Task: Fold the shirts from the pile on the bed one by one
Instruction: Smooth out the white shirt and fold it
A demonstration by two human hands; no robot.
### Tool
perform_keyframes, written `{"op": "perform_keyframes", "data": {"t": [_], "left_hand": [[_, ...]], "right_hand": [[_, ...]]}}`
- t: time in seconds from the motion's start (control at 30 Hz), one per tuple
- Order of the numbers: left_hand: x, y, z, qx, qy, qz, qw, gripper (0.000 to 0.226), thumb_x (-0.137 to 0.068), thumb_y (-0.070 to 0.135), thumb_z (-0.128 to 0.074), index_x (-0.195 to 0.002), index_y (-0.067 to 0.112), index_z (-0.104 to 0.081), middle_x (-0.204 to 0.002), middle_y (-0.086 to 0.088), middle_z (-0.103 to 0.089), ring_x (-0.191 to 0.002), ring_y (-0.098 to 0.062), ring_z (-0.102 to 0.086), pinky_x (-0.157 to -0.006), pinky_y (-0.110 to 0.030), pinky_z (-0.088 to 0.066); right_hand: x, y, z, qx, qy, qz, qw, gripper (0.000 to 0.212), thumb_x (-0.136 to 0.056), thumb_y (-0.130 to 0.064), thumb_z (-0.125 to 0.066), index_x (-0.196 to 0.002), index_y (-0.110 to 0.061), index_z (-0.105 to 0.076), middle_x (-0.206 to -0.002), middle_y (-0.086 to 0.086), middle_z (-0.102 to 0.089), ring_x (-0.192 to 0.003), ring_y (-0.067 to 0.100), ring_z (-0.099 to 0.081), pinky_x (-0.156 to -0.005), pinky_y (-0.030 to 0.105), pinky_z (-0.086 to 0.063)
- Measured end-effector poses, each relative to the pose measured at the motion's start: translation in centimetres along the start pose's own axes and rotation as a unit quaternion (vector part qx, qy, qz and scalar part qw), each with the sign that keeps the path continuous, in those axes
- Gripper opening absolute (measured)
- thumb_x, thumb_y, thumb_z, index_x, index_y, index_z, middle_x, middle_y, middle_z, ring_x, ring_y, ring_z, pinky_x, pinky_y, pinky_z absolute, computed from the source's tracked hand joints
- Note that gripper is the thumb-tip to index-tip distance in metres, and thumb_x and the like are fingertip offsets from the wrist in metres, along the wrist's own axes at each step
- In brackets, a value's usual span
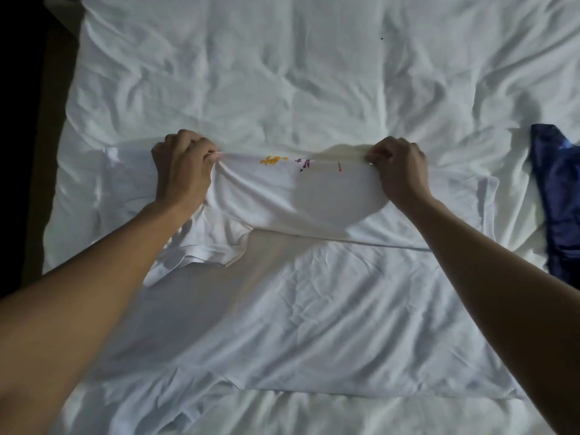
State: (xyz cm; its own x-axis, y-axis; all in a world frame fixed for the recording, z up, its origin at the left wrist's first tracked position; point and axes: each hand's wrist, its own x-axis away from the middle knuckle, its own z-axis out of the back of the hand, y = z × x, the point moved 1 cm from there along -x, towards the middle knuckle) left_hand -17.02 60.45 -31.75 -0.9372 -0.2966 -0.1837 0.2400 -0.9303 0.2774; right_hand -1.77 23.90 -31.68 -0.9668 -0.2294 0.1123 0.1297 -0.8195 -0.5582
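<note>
Scene: A person is looking down at a white bed (282,64), both bare arms reaching forward over it.
Shirt: A white shirt (298,309) is lying spread flat on the bed in front of the person. Its far edge is being held up off the sheet, with a coloured print (272,160) showing along the raised edge.
Left hand: The left hand (183,166) is curling fingers and thumb tightly around the left corner of the raised edge.
Right hand: The right hand (400,171) is pinching the right corner the same way, and the cloth is stretching taut between the two.
Handling: The fabric is looking thin, light and limp, sagging and wrinkling wherever it is unsupported. It will likely need gripping at two corners of one edge, well apart, for a straight fold.
Nearby: A dark blue garment (555,199) is lying at the bed's right edge, apart from the shirt.
</note>
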Motion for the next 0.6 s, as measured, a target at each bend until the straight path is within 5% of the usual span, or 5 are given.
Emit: {"op": "perform_keyframes", "data": {"t": [0.13, 0.23, 0.37, 0.6], "left_hand": [[2.6, 6.0, -0.8, 0.002, -0.012, -0.036, 0.999, 0.038, -0.095, 0.018, -0.055, -0.131, 0.013, -0.061, -0.144, -0.016, -0.051, -0.134, -0.038, -0.048, -0.109, -0.054, -0.034], [5.5, 11.4, -3.6, 0.003, -0.096, -0.128, 0.987, 0.052, -0.1, 0.028, -0.047, -0.151, 0.019, -0.05, -0.163, -0.011, -0.037, -0.152, -0.034, -0.032, -0.118, -0.058, -0.026], [6.5, 11.6, -5.7, -0.077, -0.124, -0.125, 0.981, 0.064, -0.103, 0.045, -0.042, -0.162, 0.025, -0.03, -0.171, -0.004, -0.022, -0.158, -0.026, -0.019, -0.124, -0.056, -0.016], [5.3, 9.2, -6.0, -0.088, -0.131, -0.099, 0.983, 0.069, -0.103, 0.055, -0.032, -0.164, 0.024, -0.024, -0.172, -0.003, -0.018, -0.159, -0.024, -0.016, -0.126, -0.052, -0.014]], "right_hand": [[4.9, -1.4, -1.6, 0.061, 0.055, 0.08, 0.993, 0.041, -0.099, -0.036, -0.059, -0.136, -0.02, -0.061, -0.144, 0.009, -0.056, -0.135, 0.033, -0.046, -0.112, 0.047, -0.034], [9.4, -1.5, -4.4, 0.104, -0.026, 0.135, 0.985, 0.059, -0.103, -0.043, -0.049, -0.158, -0.023, -0.038, -0.167, 0.007, -0.029, -0.155, 0.028, -0.023, -0.125, 0.052, -0.016], [9.8, 4.0, -2.9, 0.163, -0.063, 0.113, 0.978, 0.062, -0.108, -0.053, -0.034, -0.164, -0.032, -0.02, -0.173, -0.001, -0.009, -0.16, 0.021, -0.002, -0.128, 0.05, 0.001], [5.6, 10.8, 3.1, 0.218, -0.038, 0.07, 0.973, 0.057, -0.111, -0.051, -0.026, -0.164, -0.035, -0.015, -0.173, -0.003, -0.006, -0.16, 0.023, -0.002, -0.128, 0.052, 0.002]]}}
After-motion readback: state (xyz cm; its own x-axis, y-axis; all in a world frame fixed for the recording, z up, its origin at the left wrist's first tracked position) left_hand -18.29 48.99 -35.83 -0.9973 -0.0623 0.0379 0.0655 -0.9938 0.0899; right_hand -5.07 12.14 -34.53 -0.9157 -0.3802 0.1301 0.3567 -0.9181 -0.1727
